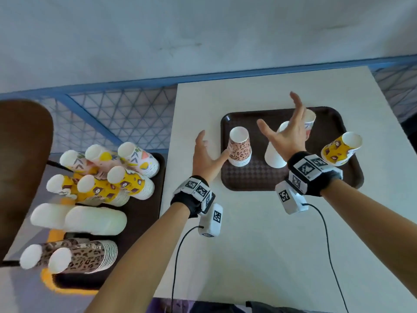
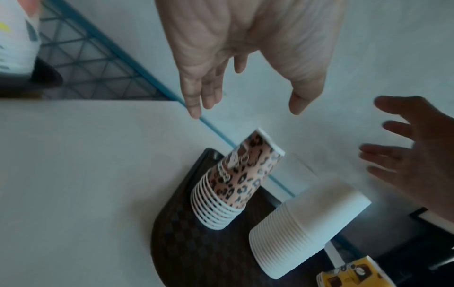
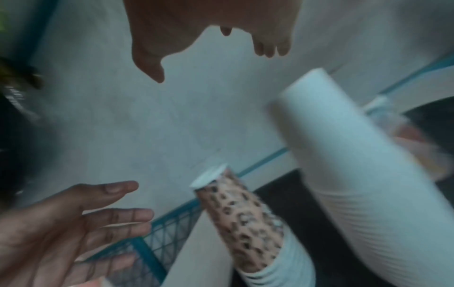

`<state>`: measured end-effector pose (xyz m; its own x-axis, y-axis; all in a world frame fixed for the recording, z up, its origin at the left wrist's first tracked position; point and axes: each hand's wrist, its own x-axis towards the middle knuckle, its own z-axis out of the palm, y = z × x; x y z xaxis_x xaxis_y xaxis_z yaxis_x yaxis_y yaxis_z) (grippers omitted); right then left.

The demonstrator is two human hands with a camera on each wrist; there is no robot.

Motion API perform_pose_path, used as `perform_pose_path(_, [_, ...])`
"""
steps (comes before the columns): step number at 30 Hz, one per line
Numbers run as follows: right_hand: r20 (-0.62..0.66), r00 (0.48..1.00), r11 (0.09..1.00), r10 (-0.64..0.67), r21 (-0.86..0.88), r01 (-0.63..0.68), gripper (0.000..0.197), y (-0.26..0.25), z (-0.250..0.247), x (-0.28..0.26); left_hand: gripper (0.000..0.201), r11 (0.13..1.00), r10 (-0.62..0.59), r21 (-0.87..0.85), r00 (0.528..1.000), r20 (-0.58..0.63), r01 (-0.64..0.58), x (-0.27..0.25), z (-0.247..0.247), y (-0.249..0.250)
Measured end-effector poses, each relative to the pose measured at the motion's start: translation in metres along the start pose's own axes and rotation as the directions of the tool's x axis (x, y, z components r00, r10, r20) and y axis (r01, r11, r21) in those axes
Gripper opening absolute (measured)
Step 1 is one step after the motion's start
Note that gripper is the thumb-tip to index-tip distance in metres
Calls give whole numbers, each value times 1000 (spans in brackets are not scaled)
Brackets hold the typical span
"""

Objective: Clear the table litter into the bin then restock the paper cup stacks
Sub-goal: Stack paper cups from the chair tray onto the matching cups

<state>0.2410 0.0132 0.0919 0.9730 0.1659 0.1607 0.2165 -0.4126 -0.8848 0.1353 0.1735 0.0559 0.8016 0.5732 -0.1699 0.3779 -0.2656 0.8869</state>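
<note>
A dark brown tray [image 1: 230,181] on the white table [image 1: 259,245] carries upturned cup stacks: leopard-print [image 1: 240,146], plain white [image 1: 276,154], a patterned one [image 1: 309,123] and yellow [image 1: 340,150]. My left hand [image 1: 211,147] is open just left of the leopard stack, thumb close to its base, holding nothing. My right hand [image 1: 279,118] is open with spread fingers, raised over the white stack and partly hiding the patterned one. The left wrist view shows the open left hand [image 2: 245,108] above the leopard stack [image 2: 236,182] and white stack [image 2: 307,223]. The right wrist view shows the empty right hand [image 3: 211,64].
Left of the table, a second dark tray [image 1: 144,218] on an orange support holds several tall stacks: patterned, yellow [image 1: 117,186], white [image 1: 90,219] and leopard [image 1: 81,256]. A brown chair back [image 1: 20,166] stands at far left. A blue mesh rail [image 1: 117,114] runs behind.
</note>
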Motion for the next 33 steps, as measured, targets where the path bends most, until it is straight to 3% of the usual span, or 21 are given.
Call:
perform_pose_path(2, [55, 992, 993, -116, 34, 114, 78, -27, 26, -7, 74, 998, 54, -25, 994, -100, -56, -11, -27, -4])
perform_pose_path(4, [144, 977, 985, -156, 91, 144, 67, -50, 59, -16, 65, 995, 85, -32, 971, -222, -95, -21, -57, -12])
perform_pose_path(8, [361, 924, 987, -122, 138, 77, 56, -86, 132, -35, 53, 991, 130, 71, 890, -437, -110, -35, -120, -39])
perform_pose_path(11, [511, 855, 995, -88, 78, 56, 55, -108, 179, -44, 53, 978, 143, 203, 852, -503, -45, -36, -162, -67])
perform_pose_path(14, [618, 787, 1000, -4, -14, 16, 59, -120, 219, -46, 55, 975, 115, 221, 865, -488, -5, -29, -190, -95])
perform_pose_path(18, [662, 747, 997, 61, -83, -8, 72, -123, 258, -45, 69, 979, 46, 201, 914, -403, 40, -16, -203, -119])
perform_pose_path(23, [733, 671, 986, 113, -165, 14, 89, -108, 291, -58, 76, 992, -78, 69, 945, -317, 105, -1, -201, -142])
perform_pose_path(29, [721, 676, 988, 152, -117, -98, 91, -83, 330, -76, 54, 998, -62, 3, 936, -347, 67, -22, -201, -152])
perform_pose_path(33, [634, 753, 981, 175, -180, -77, 80, -72, 346, -87, 67, 1000, -28, -2, 928, -371, 30, -53, -195, -166])
